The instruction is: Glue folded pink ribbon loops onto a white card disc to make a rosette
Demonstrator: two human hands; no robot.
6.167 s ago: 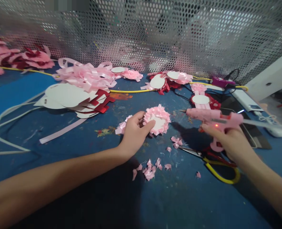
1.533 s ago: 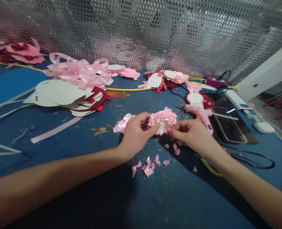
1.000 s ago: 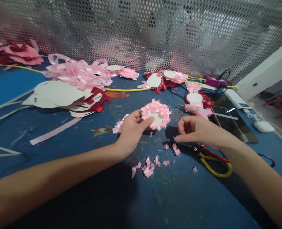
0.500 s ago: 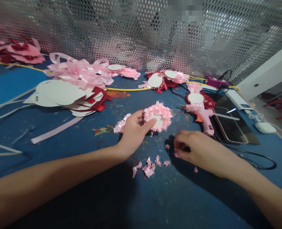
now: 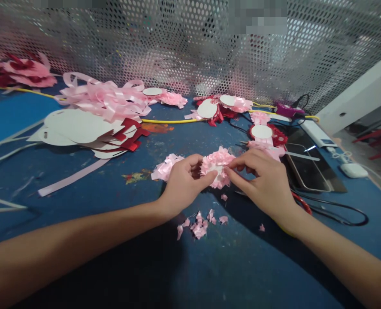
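A round pink ribbon rosette with a frilled rim and a white centre is held up over the blue table. My left hand grips its left side, the thumb pressed on the white centre. At its right edge, my right hand pinches with thumb and forefinger; whether a loose bit is between the fingertips cannot be made out. Behind my left hand lies a bunch of pink ribbon pieces. Small pink ribbon scraps are scattered below the rosette. A pink glue gun is partly hidden behind my right hand.
White card shapes and a heap of pink ribbon lie at left. Red and pink rosettes line the back beside a yellow cord and perforated metal screen. A phone and black cable are at right.
My right hand has moved up and left from the scraps to the rosette's right edge. The rosette and my left hand have shifted slightly right and down in view.
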